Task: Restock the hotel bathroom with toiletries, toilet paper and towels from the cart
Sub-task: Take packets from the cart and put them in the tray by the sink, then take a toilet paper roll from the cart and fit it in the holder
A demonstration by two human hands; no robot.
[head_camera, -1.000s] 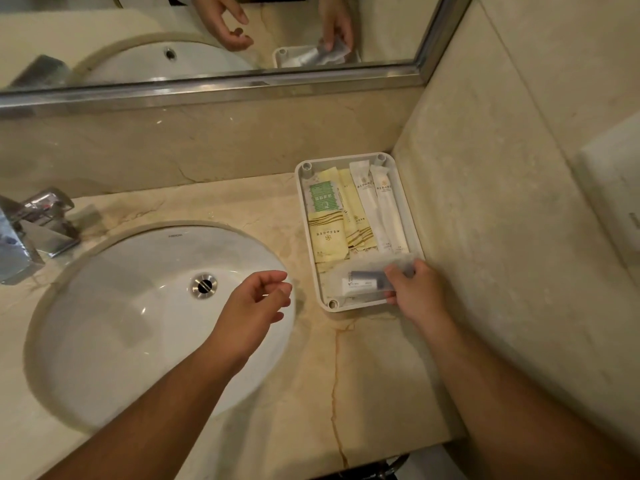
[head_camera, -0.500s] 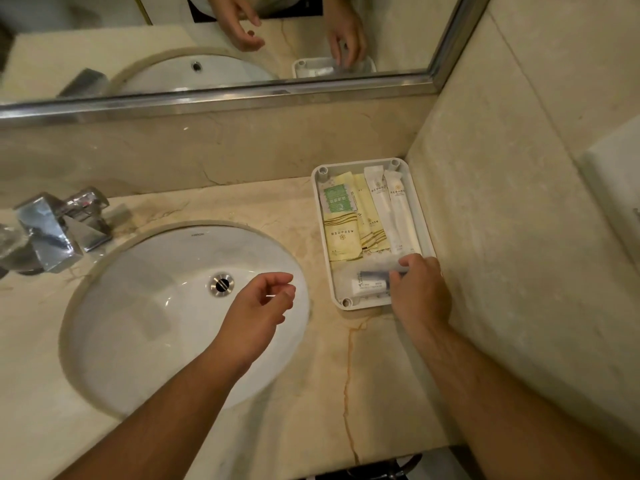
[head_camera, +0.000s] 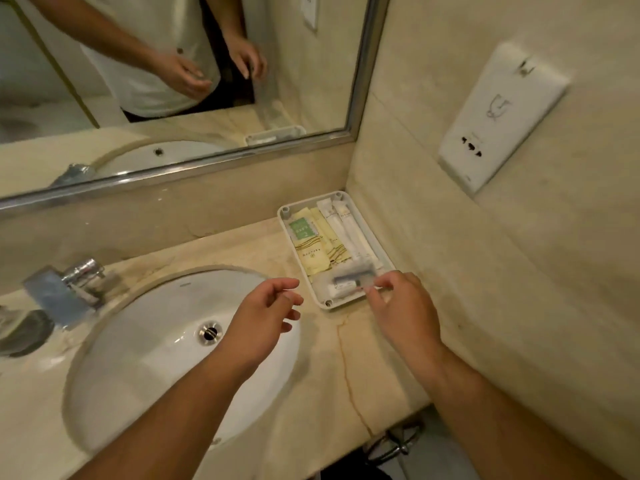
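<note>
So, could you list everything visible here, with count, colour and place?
tray: 1, white, counter's back right corner
yellow sachets: at least 2, pale yellow, tray's left part
green-labelled packet: 1, green and white, tray's far left
long packets: 2, white, tray's right side
clear packet: 1, transparent with dark contents, tray's near end
sink: 1, white, set into counter, left
tap: 1, chrome, left of sink
counter: 1, beige marble, below mirror
mirror: 1, metal-framed, back wall
wall plate: 1, white, right wall
left hand: 1, empty, over sink's right edge
right hand: 1, fingertips at clear packet; grip unclear
</note>
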